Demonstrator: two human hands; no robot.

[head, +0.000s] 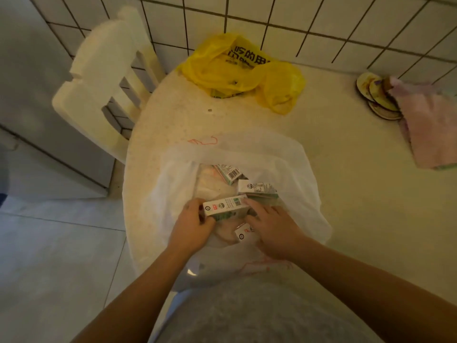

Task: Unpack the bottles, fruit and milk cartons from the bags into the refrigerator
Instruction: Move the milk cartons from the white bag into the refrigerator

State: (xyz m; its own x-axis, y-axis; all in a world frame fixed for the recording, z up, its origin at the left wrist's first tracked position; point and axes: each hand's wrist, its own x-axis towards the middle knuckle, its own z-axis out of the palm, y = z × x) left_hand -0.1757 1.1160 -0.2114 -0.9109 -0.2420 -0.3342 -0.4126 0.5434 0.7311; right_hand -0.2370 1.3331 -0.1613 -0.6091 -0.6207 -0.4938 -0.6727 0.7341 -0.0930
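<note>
Milk carton (226, 207), white and green and lying on its side, sits between both hands just over the open mouth of the white bag (284, 154), which is spread on the cream table (346, 181). The left hand (195, 226), its forearm running off toward seven o'clock, has its fingers curled round the carton's left end. The right hand (272, 231), forearm toward five o'clock, pinches the right end with the forefinger on the top corner and the thumb below, while its other fingers lie loosely over the packs beneath (how firmly they press is hard to tell). Taking the held carton as the dial's centre, a barcoded carton (228, 173) lies tilted inside the bag at twelve o'clock. A stack of cartons (258, 190) lies at two o'clock, touching the right fingers, and a carton corner (243, 234) peeps out at five o'clock between the two hands. Farther off at twelve o'clock a crumpled yellow bag (237, 73) with black print rests against the tiled wall (321, 26). At ten o'clock a pale chair (99, 90) stands close against the table's edge. At two o'clock, well apart, a pink cloth (430, 127) partly covers some round discs (373, 95). Light floor tiles (49, 256) fill eight o'clock.
</note>
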